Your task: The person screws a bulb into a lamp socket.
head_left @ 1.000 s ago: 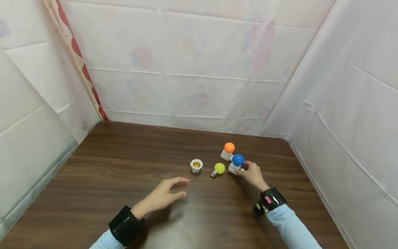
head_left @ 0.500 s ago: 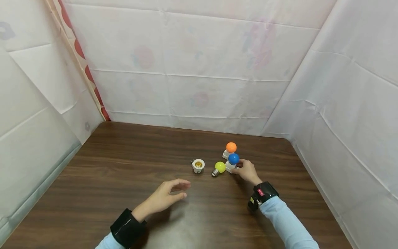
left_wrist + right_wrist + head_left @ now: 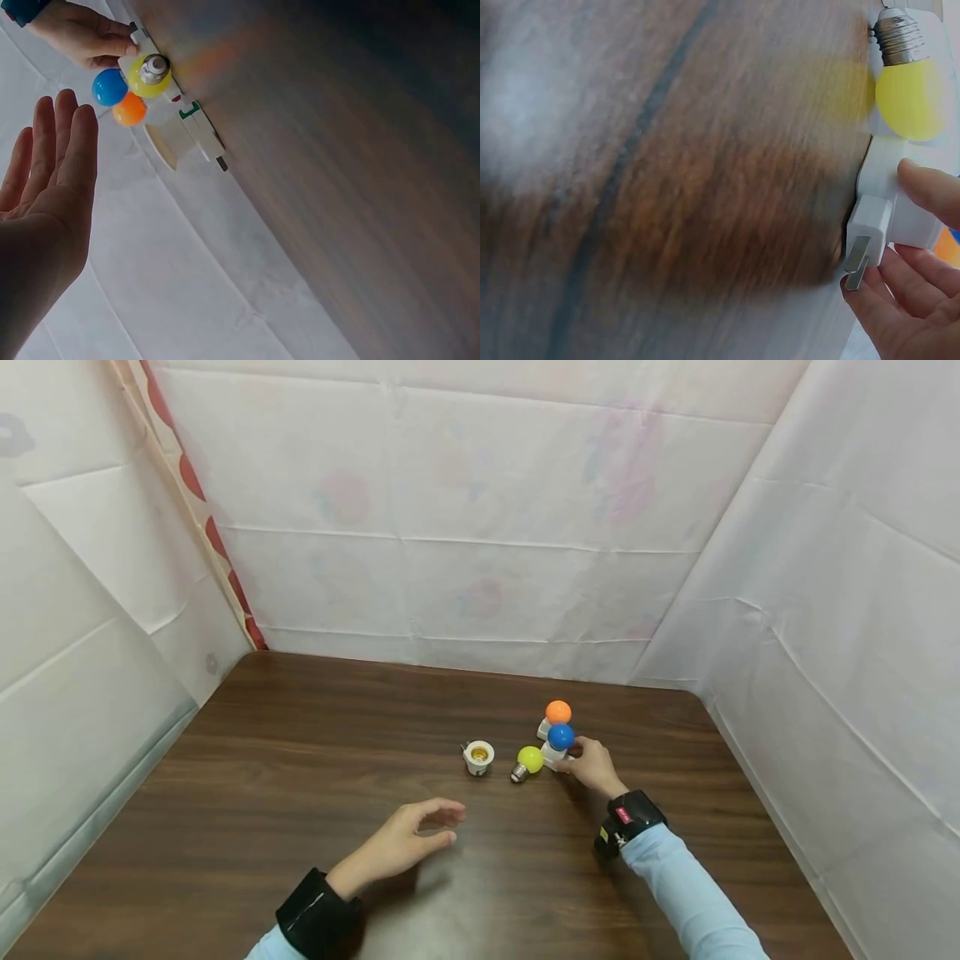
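My right hand [image 3: 596, 767] grips a white plug-in lamp socket [image 3: 879, 169] by its side, thumb on one face and fingers on the other. Screwed upright into that socket is a blue bulb [image 3: 560, 736]. Metal plug prongs [image 3: 857, 262] stick out beside my fingertips. Just left of the socket a yellow bulb [image 3: 530, 759] lies on its side, its metal screw base toward me. Behind the blue bulb, an orange bulb [image 3: 558, 712] stands in another white socket, partly hidden. My left hand [image 3: 405, 839] hovers over the table holding nothing, fingers loosely bent.
A round white lamp socket [image 3: 478, 757] with a brass-coloured inside stands left of the yellow bulb. The brown wood-grain table [image 3: 337, 727] meets white cloth hangings [image 3: 450, 585] at the back and sides.
My right hand has slid the socket with the blue bulb a little to the left, closer to the yellow bulb and in front of the orange one. The left hand has barely moved.
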{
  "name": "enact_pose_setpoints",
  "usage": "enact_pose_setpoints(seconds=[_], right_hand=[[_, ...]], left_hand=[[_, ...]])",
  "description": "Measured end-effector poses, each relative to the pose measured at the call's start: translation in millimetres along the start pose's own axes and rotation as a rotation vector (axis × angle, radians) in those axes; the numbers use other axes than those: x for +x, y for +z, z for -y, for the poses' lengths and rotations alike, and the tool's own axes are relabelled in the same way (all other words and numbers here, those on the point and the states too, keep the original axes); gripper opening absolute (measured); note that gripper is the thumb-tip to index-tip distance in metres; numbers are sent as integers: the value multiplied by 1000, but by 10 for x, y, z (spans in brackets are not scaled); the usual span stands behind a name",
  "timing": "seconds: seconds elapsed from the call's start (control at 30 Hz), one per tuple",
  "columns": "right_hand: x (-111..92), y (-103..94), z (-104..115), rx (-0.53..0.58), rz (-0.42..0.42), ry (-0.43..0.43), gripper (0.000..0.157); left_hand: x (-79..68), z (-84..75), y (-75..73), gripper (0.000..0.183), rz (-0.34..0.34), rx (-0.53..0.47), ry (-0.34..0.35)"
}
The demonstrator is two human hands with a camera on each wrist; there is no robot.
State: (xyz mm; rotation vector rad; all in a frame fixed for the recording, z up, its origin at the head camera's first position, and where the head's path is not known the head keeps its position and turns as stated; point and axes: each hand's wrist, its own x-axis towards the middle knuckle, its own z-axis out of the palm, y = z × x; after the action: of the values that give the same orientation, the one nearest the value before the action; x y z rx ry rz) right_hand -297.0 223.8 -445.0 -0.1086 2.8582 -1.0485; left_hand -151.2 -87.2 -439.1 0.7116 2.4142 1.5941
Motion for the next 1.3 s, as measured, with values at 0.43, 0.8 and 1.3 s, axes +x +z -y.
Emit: enact_pose_setpoints(seconds=[0.43, 0.8, 1.3], right_hand=[[-44, 12, -32, 19, -14, -7, 50], [-349, -28, 39, 47, -57, -45, 56], [-900, 44, 396, -40, -117, -143, 59]], left_hand=[[6, -1, -24, 37, 21, 4, 22], [131, 100, -168, 33, -46, 127, 13], [822, 114, -224, 52, -176, 618, -175]])
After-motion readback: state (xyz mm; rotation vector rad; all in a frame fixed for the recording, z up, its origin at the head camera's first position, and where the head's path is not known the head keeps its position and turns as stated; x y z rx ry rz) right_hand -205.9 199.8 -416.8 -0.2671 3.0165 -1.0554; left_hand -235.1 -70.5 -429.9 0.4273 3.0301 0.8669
